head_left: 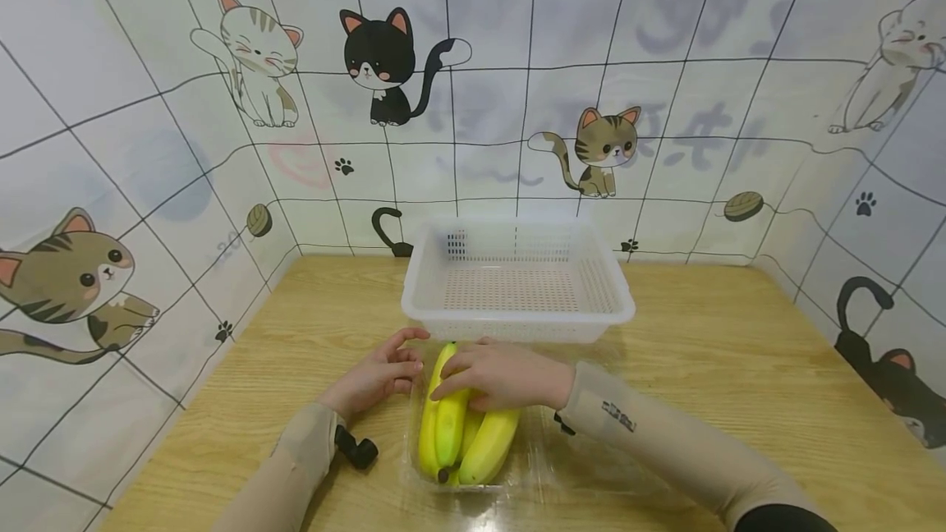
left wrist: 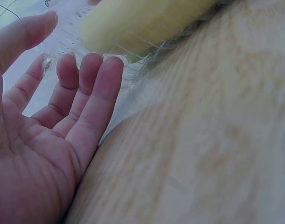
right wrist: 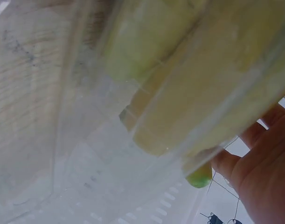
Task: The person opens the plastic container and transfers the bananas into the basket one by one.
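Observation:
Several yellow bananas lie in a clear plastic box on the table. My right hand reaches over them from the right, its fingers curled over the upper part of a banana. In the right wrist view, clear plastic partly veils the bananas, and the right hand touches a greenish banana tip. My left hand is at the box's left side, palm turned inward. The left wrist view shows its loosely bent fingers right at the plastic wall, near a banana.
A white perforated basket stands directly behind the box, against the back wall. Clear plastic spreads to the right of the bananas, under the right forearm. A wood-grain tabletop is enclosed by tile-patterned walls with cartoon cats.

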### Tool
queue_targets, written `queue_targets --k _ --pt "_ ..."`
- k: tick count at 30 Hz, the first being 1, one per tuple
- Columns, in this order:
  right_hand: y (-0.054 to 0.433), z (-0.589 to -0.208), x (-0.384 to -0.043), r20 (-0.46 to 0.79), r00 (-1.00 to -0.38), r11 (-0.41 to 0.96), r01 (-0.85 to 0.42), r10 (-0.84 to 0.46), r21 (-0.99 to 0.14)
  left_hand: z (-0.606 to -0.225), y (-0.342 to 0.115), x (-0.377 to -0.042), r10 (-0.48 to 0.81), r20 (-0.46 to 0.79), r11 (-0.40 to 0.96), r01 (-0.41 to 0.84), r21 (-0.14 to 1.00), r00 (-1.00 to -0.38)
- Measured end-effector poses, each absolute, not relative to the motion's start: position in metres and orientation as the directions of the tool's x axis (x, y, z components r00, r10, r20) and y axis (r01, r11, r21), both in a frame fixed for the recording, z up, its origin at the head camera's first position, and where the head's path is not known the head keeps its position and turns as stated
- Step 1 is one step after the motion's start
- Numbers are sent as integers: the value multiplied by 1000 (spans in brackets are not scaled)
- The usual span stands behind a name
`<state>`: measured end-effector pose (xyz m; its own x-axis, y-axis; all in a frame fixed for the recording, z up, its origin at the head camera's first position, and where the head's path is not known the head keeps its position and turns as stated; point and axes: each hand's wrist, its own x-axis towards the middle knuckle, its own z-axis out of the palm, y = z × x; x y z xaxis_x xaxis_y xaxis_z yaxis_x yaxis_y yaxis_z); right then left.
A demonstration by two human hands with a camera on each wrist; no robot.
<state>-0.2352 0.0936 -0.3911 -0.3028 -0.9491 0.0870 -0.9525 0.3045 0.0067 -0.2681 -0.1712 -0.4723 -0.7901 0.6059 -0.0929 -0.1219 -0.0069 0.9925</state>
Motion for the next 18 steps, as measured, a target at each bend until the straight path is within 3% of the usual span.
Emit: queue_targets --k 18 --pt "94 -386 -233 129 -261 267 -963 -957 34 -471 -172 -267 608 -90 1 -113 994 -789"
